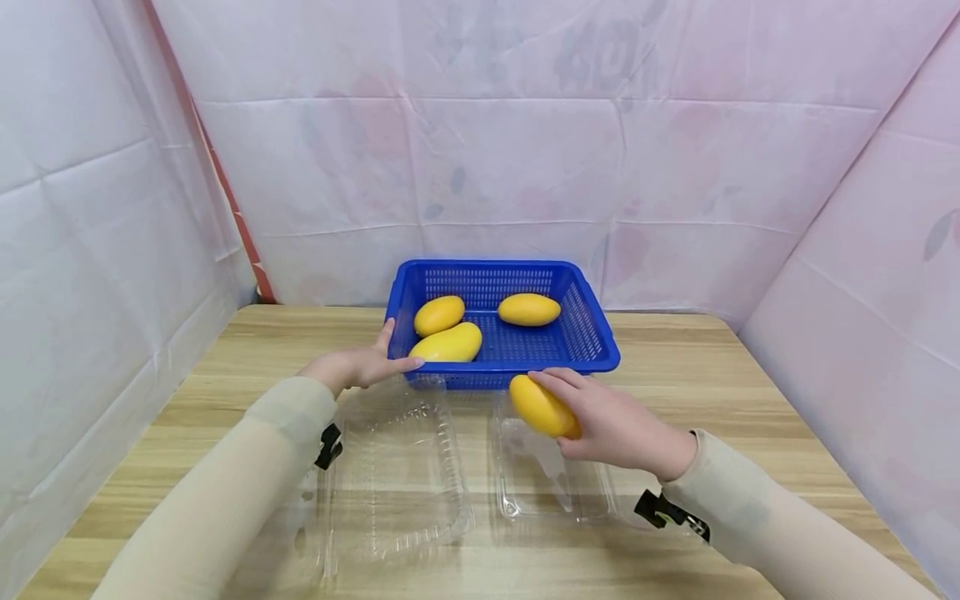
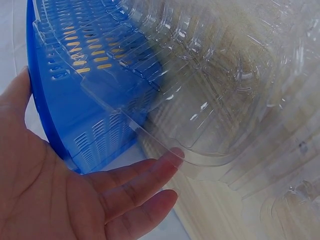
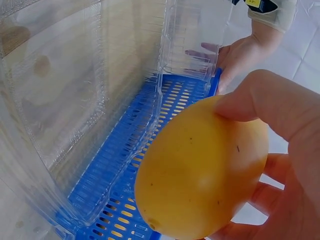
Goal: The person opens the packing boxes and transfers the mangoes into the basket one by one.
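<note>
A yellow mango (image 1: 542,407) sits between the thumb and fingers of my right hand (image 1: 611,421), in front of the blue basket (image 1: 517,367). The right wrist view shows this mango (image 3: 200,170) up close, small dark specks on its skin. My left hand (image 1: 360,365) rests at the basket's front left corner, its fingers (image 2: 140,185) extended along the outside. Three more mangoes lie inside the basket: two on the left, including the front mango (image 1: 447,343), and one mango (image 1: 528,309) at the back right. Beneath my hands is a clear plastic clamshell box (image 1: 397,479), spread wide.
The clamshell's smaller right half (image 1: 555,492) lies below the held mango, against the basket's front. All of this stands on a wooden table (image 1: 675,358). Pale patterned sheeting (image 1: 517,167) rises behind the table and on both sides.
</note>
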Demonstrator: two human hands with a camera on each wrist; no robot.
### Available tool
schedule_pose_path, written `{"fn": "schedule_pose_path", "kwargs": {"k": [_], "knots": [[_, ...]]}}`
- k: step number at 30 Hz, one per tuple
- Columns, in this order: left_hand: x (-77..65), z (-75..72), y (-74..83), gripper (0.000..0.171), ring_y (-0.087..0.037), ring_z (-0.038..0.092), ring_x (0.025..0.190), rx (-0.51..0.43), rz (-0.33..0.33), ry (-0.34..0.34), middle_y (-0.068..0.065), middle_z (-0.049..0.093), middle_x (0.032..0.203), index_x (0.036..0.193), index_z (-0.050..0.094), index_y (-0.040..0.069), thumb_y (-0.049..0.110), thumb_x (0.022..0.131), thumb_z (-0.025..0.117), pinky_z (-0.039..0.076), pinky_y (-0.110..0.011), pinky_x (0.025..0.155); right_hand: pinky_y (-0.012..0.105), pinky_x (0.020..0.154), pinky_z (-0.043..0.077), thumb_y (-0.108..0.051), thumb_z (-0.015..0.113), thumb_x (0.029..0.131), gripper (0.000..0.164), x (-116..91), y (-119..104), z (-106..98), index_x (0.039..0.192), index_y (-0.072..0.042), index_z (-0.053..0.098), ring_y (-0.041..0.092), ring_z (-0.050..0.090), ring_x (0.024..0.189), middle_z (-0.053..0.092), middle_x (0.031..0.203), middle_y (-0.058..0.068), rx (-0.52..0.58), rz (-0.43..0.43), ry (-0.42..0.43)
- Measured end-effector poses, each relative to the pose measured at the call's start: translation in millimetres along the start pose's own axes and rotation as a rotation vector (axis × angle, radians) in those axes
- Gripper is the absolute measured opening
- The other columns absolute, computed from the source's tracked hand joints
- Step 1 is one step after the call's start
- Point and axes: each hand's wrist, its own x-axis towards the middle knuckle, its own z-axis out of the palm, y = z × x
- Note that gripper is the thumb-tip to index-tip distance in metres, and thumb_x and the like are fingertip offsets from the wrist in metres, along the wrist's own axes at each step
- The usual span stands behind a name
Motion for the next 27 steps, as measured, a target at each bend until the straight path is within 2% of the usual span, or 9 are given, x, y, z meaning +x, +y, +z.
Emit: {"fn": "schedule_pose_path", "kwargs": {"k": [7, 16, 27], "knots": [[-0.6, 0.1, -0.6, 0.105, -0.043, 0.010, 0.136, 0.011, 0.008, 0.011, -0.017, -0.019, 0.151, 0.141, -0.032, 0.017, 0.071, 0.085, 0.038, 0.017, -0.059, 0.105, 0.036, 0.083, 0.049, -0.015, 0.073, 0.071, 0.077, 1.8, 2.2, -1.7, 0.140, -0.007, 0.040, 0.020, 0.055, 0.102, 0.046, 0.135, 0.009, 0.002, 0.007, 0.031], [-1.5, 0.4, 0.9, 0.098, -0.043, 0.009, 0.137, 0.000, 0.011, 0.017, -0.017, -0.018, 0.151, 0.141, -0.031, 0.016, 0.062, 0.090, 0.040, 0.016, -0.059, 0.105, 0.042, 0.085, 0.048, -0.013, 0.074, 0.071, 0.076, 4.4, 4.2, -8.0, 0.139, -0.005, 0.042, 0.025, 0.054, 0.105, 0.047, 0.133, 0.011, 0.002, 0.006, 0.097], [0.2, 0.7, -2.5, 0.101, -0.043, 0.010, 0.136, 0.006, 0.016, 0.015, -0.017, -0.019, 0.151, 0.141, -0.031, 0.017, 0.066, 0.088, 0.039, 0.015, -0.058, 0.106, 0.043, 0.084, 0.048, -0.013, 0.074, 0.073, 0.076, 5.6, 5.7, -13.7, 0.141, -0.006, 0.039, 0.027, 0.054, 0.106, 0.046, 0.134, 0.012, -0.012, 0.032, 0.098]]}}
